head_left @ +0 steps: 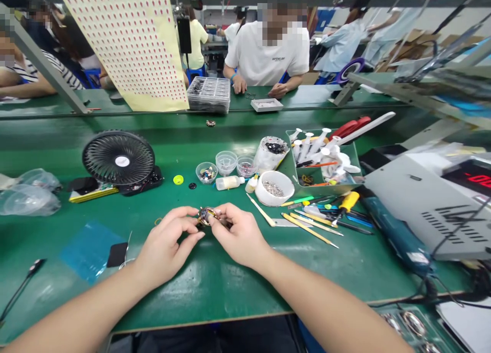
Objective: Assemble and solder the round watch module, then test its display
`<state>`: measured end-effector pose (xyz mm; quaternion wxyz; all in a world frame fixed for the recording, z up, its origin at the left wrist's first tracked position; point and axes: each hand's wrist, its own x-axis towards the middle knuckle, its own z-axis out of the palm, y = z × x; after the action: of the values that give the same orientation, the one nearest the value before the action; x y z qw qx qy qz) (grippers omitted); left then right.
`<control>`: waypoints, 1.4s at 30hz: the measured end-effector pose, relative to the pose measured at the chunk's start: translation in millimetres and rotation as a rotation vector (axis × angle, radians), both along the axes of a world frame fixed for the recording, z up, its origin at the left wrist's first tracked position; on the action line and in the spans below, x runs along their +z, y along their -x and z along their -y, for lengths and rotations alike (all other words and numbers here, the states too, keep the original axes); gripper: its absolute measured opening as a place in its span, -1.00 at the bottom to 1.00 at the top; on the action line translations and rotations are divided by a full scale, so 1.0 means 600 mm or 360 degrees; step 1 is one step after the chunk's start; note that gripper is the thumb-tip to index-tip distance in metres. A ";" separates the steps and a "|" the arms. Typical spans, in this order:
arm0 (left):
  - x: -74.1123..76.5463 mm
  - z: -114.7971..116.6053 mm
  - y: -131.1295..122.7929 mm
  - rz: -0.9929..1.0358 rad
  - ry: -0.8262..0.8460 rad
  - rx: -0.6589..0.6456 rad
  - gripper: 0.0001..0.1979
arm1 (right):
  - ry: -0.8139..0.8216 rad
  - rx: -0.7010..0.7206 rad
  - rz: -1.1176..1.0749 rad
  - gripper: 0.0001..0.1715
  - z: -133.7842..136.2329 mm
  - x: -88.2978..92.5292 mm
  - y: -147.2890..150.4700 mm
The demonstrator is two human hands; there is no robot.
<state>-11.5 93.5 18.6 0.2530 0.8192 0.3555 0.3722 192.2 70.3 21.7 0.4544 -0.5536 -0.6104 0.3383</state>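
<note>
Green ESD-style workbench [215,286], long row, co-workers along a second bench opposite. Both hands up near mid-bench, close together: left hand [164,245] and right hand [240,235] pinch a small round assembly [206,216] between their fingertips, held just above the mat. Part is metallic with dark bits, too small to read detail.

Nearest the hands: white bowl of tiny metal parts [274,188], small plastic bottle [229,183], three clear plastic cups [226,162], all just ahead. Right of them, metal tray of syringes [307,181]. Closer in on the right, spread of thin tools: wooden sticks [309,230], yellow-handled screwdriver [348,202]. Blue rotary tool [399,235] lies further right, beside grey machine with red digital display [429,204].

Left of the hands: blue plastic sheet [90,250], black desk fan [118,157], clear plastic bags [28,195].

Far side: co-worker in white T-shirt [266,53], hands on the other bench, next to stacked compartment case [208,94]. Dotted sheet [130,41] hangs at upper left.
</note>
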 end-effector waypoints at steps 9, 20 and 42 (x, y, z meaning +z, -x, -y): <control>-0.010 0.005 0.000 -0.0103 0.0009 -0.0051 -0.93 | -0.0278 0.0033 0.0386 -0.92 0.008 -0.012 -0.003; 0.016 0.021 0.001 -0.0395 0.0406 -0.0599 -0.92 | 0.0019 -0.0030 -0.0136 -0.81 -0.002 0.005 -0.008; 0.015 -0.007 -0.021 0.0723 0.1316 0.0168 -0.73 | 0.0494 0.0356 -0.0739 -0.57 0.004 0.003 0.024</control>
<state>1.0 97.9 27.6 0.6100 0.5283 0.4507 0.3816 177.6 68.2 23.4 0.4516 -0.4536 -0.4884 0.5931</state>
